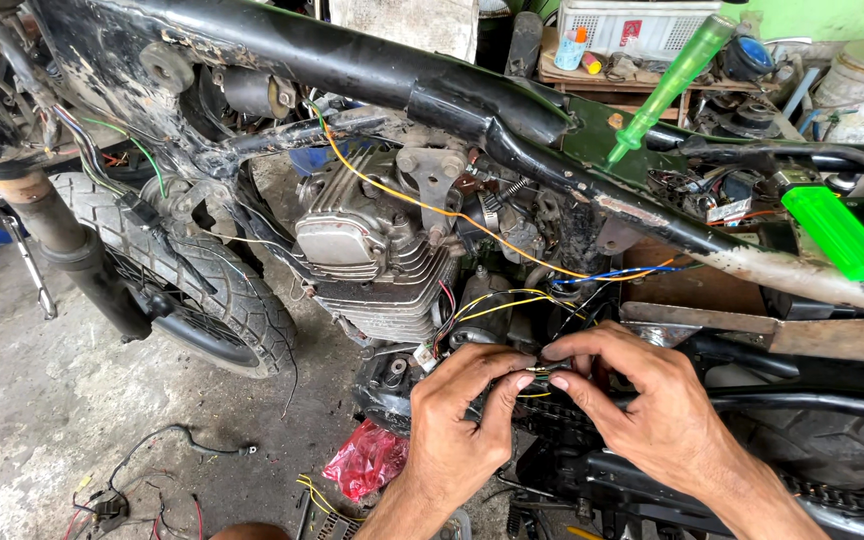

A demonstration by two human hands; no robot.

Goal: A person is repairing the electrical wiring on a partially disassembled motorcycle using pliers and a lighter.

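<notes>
Wire bundle pinched between left hand, right hand.

A motorcycle repair workshop: a stripped motorcycle frame with exposed engine and loose wiring stands on a stained concrete floor (wire scraps scattered across it), green-handled screwdrivers resting nearby, cluttered parts shelf behind.

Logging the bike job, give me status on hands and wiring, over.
Left hand and right hand both pinching a small wire bundle beside the engine. Loose orange wire hangs above. Nothing blocking the hands.
</notes>
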